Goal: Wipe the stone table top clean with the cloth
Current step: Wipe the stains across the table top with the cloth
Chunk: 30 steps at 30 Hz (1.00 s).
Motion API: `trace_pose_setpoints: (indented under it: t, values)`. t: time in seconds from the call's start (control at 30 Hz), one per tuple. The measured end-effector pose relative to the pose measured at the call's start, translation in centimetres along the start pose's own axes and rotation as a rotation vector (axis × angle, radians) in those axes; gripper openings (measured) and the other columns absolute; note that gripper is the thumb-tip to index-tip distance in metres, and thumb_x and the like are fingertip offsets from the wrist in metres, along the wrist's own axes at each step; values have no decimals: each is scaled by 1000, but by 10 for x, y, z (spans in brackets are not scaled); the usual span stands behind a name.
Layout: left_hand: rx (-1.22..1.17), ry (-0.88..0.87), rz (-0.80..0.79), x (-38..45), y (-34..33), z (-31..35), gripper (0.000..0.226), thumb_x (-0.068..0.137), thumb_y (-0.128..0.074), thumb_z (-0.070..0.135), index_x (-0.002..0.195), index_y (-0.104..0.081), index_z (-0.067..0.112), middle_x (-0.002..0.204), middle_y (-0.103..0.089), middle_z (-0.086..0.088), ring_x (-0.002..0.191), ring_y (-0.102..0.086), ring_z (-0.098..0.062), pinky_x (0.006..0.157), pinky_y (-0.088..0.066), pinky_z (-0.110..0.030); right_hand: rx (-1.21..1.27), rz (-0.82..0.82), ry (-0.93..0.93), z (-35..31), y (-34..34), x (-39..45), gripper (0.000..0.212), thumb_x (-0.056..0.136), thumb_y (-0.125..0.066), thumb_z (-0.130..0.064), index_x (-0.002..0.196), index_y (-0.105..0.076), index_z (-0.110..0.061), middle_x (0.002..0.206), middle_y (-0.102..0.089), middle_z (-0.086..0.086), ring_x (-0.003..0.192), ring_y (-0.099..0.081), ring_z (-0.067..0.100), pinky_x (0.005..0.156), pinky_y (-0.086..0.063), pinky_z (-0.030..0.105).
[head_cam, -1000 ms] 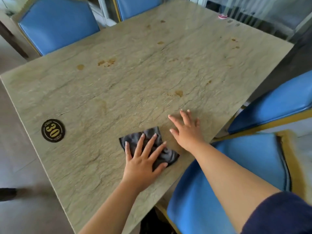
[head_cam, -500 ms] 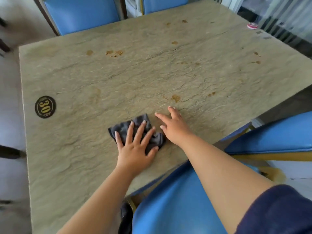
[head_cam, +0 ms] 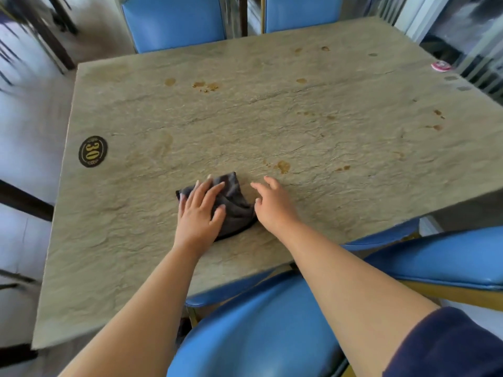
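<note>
A beige stone table top (head_cam: pixel 272 126) fills the view, marked with several brown stains; the nearest stain (head_cam: pixel 283 166) lies just beyond my right hand. A dark grey cloth (head_cam: pixel 236 205) lies bunched near the table's front edge. My left hand (head_cam: pixel 200 210) presses flat on the cloth's left half, fingers spread. My right hand (head_cam: pixel 273 205) rests on the stone beside the cloth's right edge, fingers apart, its thumb touching the cloth.
A round black "30" sticker (head_cam: pixel 92 151) sits near the left edge. A small red-and-white disc (head_cam: pixel 441 66) lies at the far right corner. Blue padded chairs stand at the far side (head_cam: pixel 174 21), at the right (head_cam: pixel 441 259) and right below me (head_cam: pixel 261 330).
The cloth and both hands have slid forward and slightly left on the table. My right hand has closed in on the cloth's right edge. The view has swung leftward.
</note>
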<state>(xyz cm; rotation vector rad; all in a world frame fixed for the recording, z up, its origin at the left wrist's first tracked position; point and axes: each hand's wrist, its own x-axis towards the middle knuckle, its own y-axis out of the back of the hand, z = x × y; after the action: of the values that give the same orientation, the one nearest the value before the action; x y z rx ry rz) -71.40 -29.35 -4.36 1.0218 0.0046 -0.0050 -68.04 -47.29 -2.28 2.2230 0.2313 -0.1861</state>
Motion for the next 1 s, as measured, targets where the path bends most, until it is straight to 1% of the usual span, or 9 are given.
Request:
trace_pose_setpoints:
  t: [0.2, 0.33, 0.4, 0.5, 0.6, 0.73, 0.87, 0.93, 1.0]
  values:
    - [54, 221, 118, -20, 0, -29, 62, 96, -33, 21, 153, -13, 33, 162, -8, 14, 148, 4, -3, 120, 8, -47, -164, -13, 325, -39, -47, 2, 49, 95, -43, -6, 144, -38, -8, 158, -16, 14, 147, -8, 28, 118, -16, 47]
    - [16, 213, 144, -17, -2, -29, 68, 89, -23, 30, 154, -3, 31, 162, 2, 16, 146, 7, 1, 120, 10, -46, -491, -68, 492, -26, -66, -6, 60, 94, -31, -55, 150, -17, -36, 161, -6, 9, 148, 1, 26, 118, -3, 53]
    - [7, 196, 152, -18, 0, -31, 69, 87, -19, 34, 154, -4, 30, 162, 1, 15, 147, 7, 0, 120, 8, -47, -551, -37, 473, -13, -55, 12, 60, 91, -18, -61, 148, -18, -43, 162, -7, 3, 148, -1, 24, 118, -2, 52]
    - [77, 194, 96, -18, -1, -30, 66, 90, -15, 41, 154, -6, 32, 162, 1, 15, 146, 11, -1, 119, 9, -50, -551, 111, 210, 3, -28, 52, 56, 94, -21, -54, 147, -27, -37, 161, -13, 4, 148, -7, 26, 118, -1, 49]
    - [192, 192, 44, -14, -2, -30, 62, 92, -11, 45, 154, -8, 35, 162, 4, 14, 146, 17, -4, 118, 12, -52, -550, 93, 64, 0, -22, 68, 52, 99, -28, -42, 150, -18, -35, 162, -5, 5, 148, 1, 27, 119, 2, 46]
    - [186, 180, 52, -15, -2, -31, 64, 91, -8, 43, 153, -13, 34, 163, 0, 12, 147, 13, -6, 118, 10, -53, -474, 49, 381, -13, -38, 30, 59, 89, -32, -30, 148, -29, -32, 157, -24, 10, 146, -13, 31, 118, -3, 46]
    - [198, 178, 58, -15, -3, -31, 64, 90, -8, 41, 153, -15, 35, 163, -3, 10, 148, 10, -8, 118, 8, -54, -396, -189, 657, 8, -31, -16, 49, 75, -45, -19, 123, -50, -24, 139, -46, 11, 139, -32, 32, 115, -10, 49]
    - [206, 181, 42, -14, -3, -32, 62, 92, -9, 41, 153, -14, 35, 163, -1, 10, 148, 10, -10, 117, 8, -55, -416, -135, 599, 22, -17, -11, 44, 73, -51, -12, 117, -51, -22, 134, -47, 11, 138, -34, 32, 115, -13, 51]
    - [222, 188, 5, -14, -2, -32, 60, 95, -12, 42, 154, -9, 34, 163, 4, 9, 148, 14, -11, 117, 10, -56, -404, -47, 367, 26, -7, -3, 50, 78, -54, -6, 126, -48, -22, 145, -35, 10, 144, -19, 31, 116, -5, 51]
